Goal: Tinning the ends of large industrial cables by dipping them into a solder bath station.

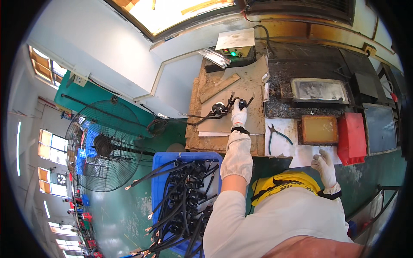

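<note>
My left hand (239,115), in a white glove, reaches over the near part of the workbench. Its fingers are closed round a black cable assembly (242,103) with a rounded body and short black leads. Just left of it lies a second rounded part (218,108), from which a black cable runs off the bench's left edge. Whether the two parts are joined, I cannot tell. My right hand (323,167), also gloved, hangs in front of the bench near a red box (352,138). Its fingers are loosely bent and apart, and nothing shows in them.
Green-handled pliers (278,138) lie beside a square tray of yellowish material (319,130). Behind are a metal-rimmed rectangular pot (319,90) and a control box (234,50) with a green light. A blue crate (157,160) of black cables and a large fan (103,145) stand left.
</note>
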Motion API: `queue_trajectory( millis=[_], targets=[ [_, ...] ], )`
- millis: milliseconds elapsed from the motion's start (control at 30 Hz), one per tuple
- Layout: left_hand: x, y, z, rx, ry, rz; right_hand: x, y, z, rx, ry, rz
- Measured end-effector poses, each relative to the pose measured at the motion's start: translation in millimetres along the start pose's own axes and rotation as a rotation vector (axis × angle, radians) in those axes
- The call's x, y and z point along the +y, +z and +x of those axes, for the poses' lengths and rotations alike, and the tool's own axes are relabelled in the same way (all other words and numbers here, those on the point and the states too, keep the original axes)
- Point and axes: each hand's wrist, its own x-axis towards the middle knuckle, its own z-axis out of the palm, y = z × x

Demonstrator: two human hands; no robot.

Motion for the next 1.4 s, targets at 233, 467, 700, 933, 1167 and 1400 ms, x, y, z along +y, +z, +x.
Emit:
queue_trajectory(
  millis=[233, 467, 700, 933, 1167, 1400],
  targets=[
    [0, 20, -7, 0.018, -0.330, -1.078, 1, -4, -3, 0.010, -0.019, -0.005],
    [9, 6, -12, -0.086, -0.423, -1.375, 3, -11, -7, 0.036, -0.004, -0.016],
    [-8, 9, 2, 0.021, -0.444, -1.310, 2, -13, -14, 0.071, -0.014, 0.024],
    [-10, -10, -35, 0.043, -0.473, -1.170, -1, -17, -6, -0.018, 0.027, -0.039],
    [30, -31, -131, -0.225, -0.209, -1.173, 7, -18, 19, -0.177, 0.091, -0.120],
    [36, -46, -265, -0.173, -0.408, -1.133, -3, -1, 39, -0.527, 0.194, -0.378]
  ],
)
